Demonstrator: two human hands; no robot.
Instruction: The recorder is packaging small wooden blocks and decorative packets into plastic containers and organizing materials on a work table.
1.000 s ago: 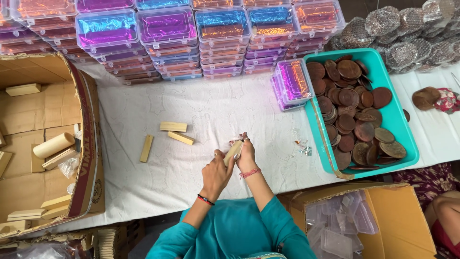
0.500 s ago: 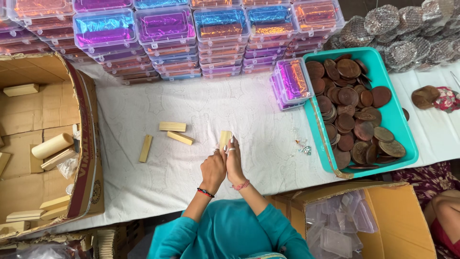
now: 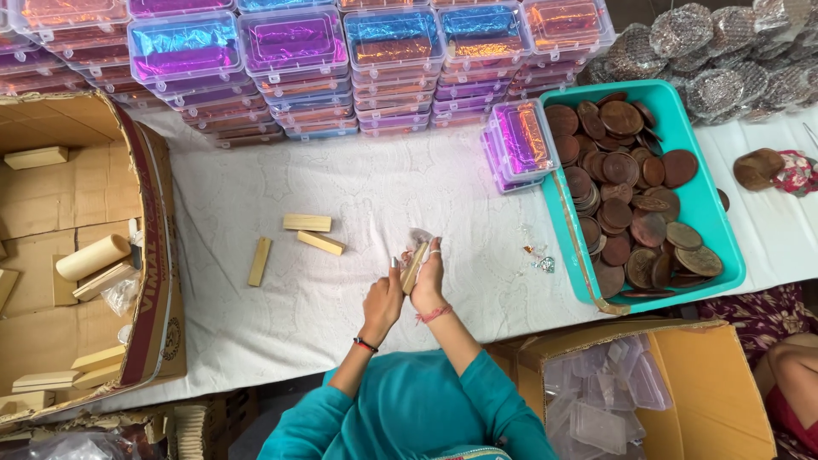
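1. We see both hands meeting over the white cloth-covered table (image 3: 341,298), just in front of the person's teal sleeves.
2. The left hand (image 3: 385,298) is curled, its fingers closed on the lower end of a small pale wooden block (image 3: 415,267), which stands tilted between the two hands.
3. The right hand (image 3: 429,281) is wrapped around the block from the other side, fingers bent over its upper part; something clear and crinkly, perhaps a bit of plastic wrap, shows at the fingertips, though we cannot tell for sure.
4. To the left of the hands, three more wooden blocks (image 3: 307,223) lie flat on the cloth, well apart from the held one.
5. Further left stands an open cardboard box (image 3: 153,255) with wooden pieces inside.
6. To the right sits a teal tray (image 3: 707,213) full of brown discs (image 3: 620,168).
7. Along the far edge of the table, stacks of clear plastic cases (image 3: 290,43) with shiny coloured foil inside stand in rows.
8. Another cardboard box (image 3: 724,383), holding empty clear cases, sits below the table's near edge on the right.
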